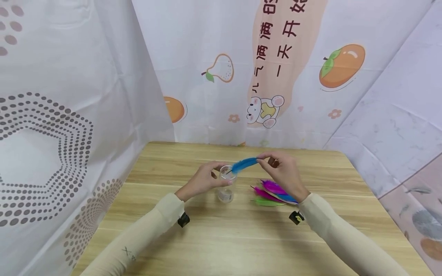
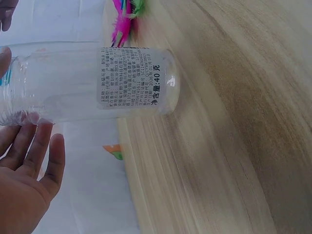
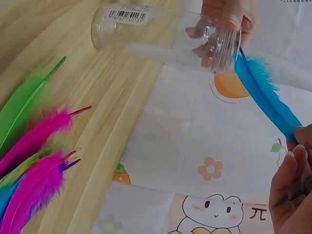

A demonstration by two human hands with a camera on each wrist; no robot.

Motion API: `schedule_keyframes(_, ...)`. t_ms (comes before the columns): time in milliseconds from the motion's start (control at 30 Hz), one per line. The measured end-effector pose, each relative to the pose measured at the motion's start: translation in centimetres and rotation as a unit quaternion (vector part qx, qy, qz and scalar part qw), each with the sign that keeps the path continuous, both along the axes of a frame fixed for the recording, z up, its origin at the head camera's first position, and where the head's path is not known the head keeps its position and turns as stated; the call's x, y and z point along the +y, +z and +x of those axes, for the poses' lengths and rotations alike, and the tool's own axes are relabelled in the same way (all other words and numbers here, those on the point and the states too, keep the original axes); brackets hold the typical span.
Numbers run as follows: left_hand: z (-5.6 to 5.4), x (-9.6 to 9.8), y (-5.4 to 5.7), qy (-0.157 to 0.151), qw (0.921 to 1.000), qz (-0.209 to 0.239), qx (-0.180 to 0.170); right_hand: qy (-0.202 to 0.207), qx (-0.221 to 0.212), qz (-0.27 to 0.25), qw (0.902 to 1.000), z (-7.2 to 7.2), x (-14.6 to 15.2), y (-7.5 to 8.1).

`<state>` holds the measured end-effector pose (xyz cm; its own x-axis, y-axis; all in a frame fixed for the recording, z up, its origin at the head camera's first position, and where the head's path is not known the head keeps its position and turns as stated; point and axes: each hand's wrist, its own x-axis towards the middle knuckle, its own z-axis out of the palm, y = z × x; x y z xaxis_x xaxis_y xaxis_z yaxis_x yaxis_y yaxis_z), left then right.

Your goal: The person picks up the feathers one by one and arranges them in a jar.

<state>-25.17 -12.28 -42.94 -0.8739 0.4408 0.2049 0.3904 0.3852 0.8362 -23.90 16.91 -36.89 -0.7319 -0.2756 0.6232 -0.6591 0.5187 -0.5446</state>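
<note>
A clear plastic jar [image 1: 226, 191] with a printed label [image 2: 130, 78] stands upright on the wooden table. My left hand [image 1: 203, 178] grips it near the mouth, thumb and fingers round the neck. In my right hand [image 1: 284, 171], thumb and fingertips pinch a blue feather [image 1: 244, 164] by its soft tip. Its bare quill points down and left, right at the jar's open rim, as the right wrist view also shows. Below the right hand lies a loose pile of feathers: a magenta feather [image 3: 36, 195], a pink one [image 3: 36, 136], a green one [image 3: 27, 105] and some blue, partly hidden by the hand.
The wooden table [image 1: 221, 237] ends at a white printed cloth [image 1: 200, 99] hanging behind it. More cloth hangs along the left and right sides. A small black wrist mount [image 1: 183, 219] hangs under the left cuff, another mount [image 1: 296, 217] under the right.
</note>
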Motion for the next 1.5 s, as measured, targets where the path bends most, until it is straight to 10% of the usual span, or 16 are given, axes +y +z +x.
schedule_keyframes(1500, 0.1, 0.0, -0.6, -0.002, 0.9998, 0.012, 0.016, 0.048, -0.091, 0.011, 0.9947, -1.8, -6.0, -4.2)
